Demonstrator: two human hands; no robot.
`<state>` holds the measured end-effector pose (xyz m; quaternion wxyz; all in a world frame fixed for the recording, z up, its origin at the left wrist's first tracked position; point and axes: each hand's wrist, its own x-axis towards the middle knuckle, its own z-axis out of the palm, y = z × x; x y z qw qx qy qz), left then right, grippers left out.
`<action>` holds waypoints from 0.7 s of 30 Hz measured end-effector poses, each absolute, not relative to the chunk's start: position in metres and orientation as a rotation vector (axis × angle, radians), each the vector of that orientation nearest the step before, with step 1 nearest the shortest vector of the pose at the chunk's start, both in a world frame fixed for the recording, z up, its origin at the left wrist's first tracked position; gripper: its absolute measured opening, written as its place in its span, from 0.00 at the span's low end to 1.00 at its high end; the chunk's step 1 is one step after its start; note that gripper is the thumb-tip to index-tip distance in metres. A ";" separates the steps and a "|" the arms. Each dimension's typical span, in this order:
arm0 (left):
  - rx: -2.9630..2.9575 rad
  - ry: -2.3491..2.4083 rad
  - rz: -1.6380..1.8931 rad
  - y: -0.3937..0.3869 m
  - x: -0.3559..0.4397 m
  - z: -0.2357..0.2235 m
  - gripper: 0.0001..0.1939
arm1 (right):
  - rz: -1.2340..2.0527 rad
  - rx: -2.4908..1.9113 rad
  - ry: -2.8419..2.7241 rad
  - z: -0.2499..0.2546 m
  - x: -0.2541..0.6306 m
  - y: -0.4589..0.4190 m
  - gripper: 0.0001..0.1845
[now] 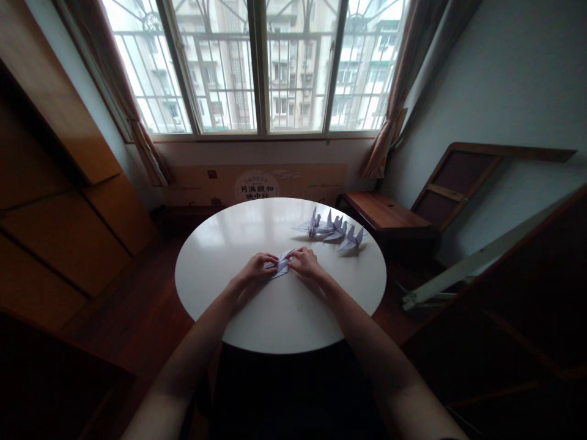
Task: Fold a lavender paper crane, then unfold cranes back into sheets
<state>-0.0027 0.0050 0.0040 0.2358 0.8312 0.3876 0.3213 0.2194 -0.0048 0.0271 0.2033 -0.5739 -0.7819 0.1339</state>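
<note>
A small sheet of folded pale paper (pixel 281 266) lies between my hands near the middle of the round white table (pixel 275 324). My left hand (pixel 259 267) has its fingers closed on the paper's left side. At the upper right side of the same paper, my right hand (pixel 304 263) pinches with thumb and fingers. Part of the paper is covered by the fingertips. Beyond my right hand stands a group of several folded paper cranes (pixel 337 227), with pointed wings and necks raised.
Past the table's far edge, a printed cardboard panel (pixel 192 180) leans under the barred window (pixel 298 79). A low wooden bench (pixel 385 211) is at the back right, beside a tilted wooden frame (pixel 454 177). Wooden cabinets (pixel 59 244) line the left.
</note>
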 end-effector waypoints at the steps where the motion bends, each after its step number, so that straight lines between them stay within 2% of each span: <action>1: 2.278 1.061 0.883 0.005 -0.003 0.004 0.12 | 0.374 -1.601 -2.184 0.027 0.220 -0.005 0.16; 21: 2.278 1.065 0.870 0.001 -0.002 0.008 0.11 | 0.363 -1.589 -2.201 0.027 0.220 -0.005 0.16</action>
